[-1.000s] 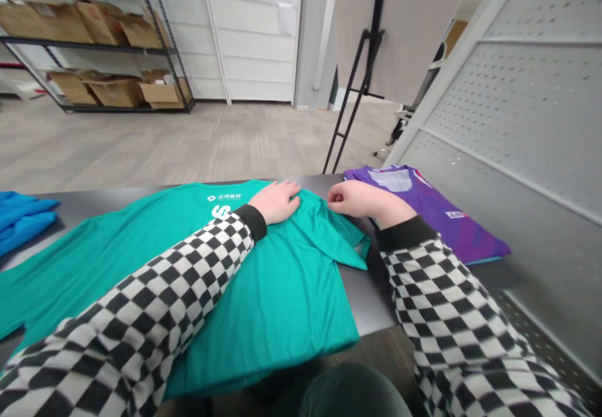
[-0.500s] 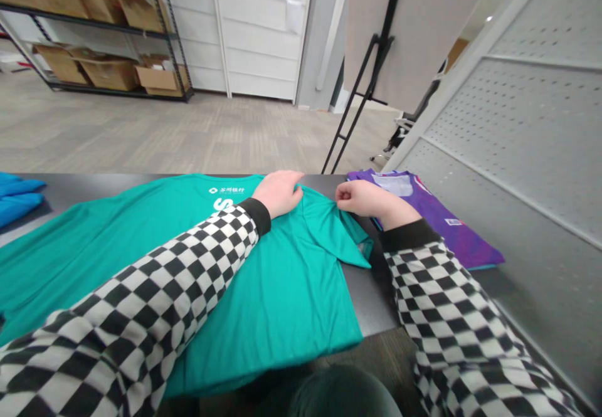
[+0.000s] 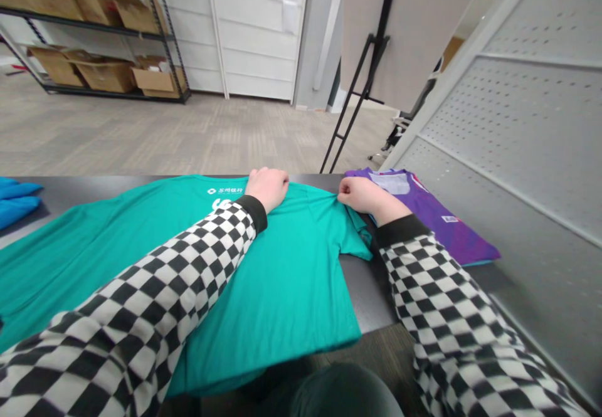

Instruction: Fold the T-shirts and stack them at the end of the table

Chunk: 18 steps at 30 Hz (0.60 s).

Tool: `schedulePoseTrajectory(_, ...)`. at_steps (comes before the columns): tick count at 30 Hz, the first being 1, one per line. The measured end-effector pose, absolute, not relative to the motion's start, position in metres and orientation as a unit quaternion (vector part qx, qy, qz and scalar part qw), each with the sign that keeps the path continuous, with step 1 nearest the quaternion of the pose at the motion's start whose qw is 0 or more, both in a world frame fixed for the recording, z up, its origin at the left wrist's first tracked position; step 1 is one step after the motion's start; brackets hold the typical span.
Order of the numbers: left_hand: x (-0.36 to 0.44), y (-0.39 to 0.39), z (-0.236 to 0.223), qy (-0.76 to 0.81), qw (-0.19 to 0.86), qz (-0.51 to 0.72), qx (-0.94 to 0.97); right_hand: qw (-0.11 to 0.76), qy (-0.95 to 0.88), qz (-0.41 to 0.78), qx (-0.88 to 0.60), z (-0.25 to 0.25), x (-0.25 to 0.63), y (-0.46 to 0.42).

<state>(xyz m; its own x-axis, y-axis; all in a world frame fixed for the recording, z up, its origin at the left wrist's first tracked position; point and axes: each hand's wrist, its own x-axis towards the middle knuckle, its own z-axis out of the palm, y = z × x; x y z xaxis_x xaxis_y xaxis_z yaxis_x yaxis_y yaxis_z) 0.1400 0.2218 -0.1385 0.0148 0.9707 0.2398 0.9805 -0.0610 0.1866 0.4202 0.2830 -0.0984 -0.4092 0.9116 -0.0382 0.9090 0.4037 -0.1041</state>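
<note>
A green shirt (image 3: 282, 285) lies spread across the desk (image 3: 364, 298), its lower edge hanging over the near side and small white lettering (image 3: 230, 190) showing near the neckline. The right hand (image 3: 360, 195) is closed in a pinch, thumb and fingers together on the cloth at the top of the sleeve, which is drawn into creases toward the fingertips. The left hand (image 3: 267, 189) rests on the shirt near its far edge, beside the lettering, with the fingers curled under; whether they have hold of any cloth cannot be told. A purple garment (image 3: 451, 241) lies just beyond the right hand, near a perforated partition (image 3: 531, 128), and a blue garment (image 3: 17, 207) sits at the far left.
</note>
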Motion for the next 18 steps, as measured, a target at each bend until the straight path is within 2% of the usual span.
schedulePoseTrajectory(6, 0.141, 0.222, -0.140, -0.691, -0.002, -0.193, -0.696, 0.044, -0.844, 0.065, -0.531, -0.096, 0.410, 0.276)
schedulePoseTrajectory(12, 0.139, 0.224, -0.140, -0.694, 0.010, -0.230, -0.682, 0.021, -0.854, 0.087, -0.512, -0.096, 0.404, 0.270)
schedulePoseTrajectory(18, 0.149, 0.213, -0.134, -0.680, 0.022, -0.162, -0.715, 0.029, -0.838, 0.042, -0.543, -0.099, 0.411, 0.279)
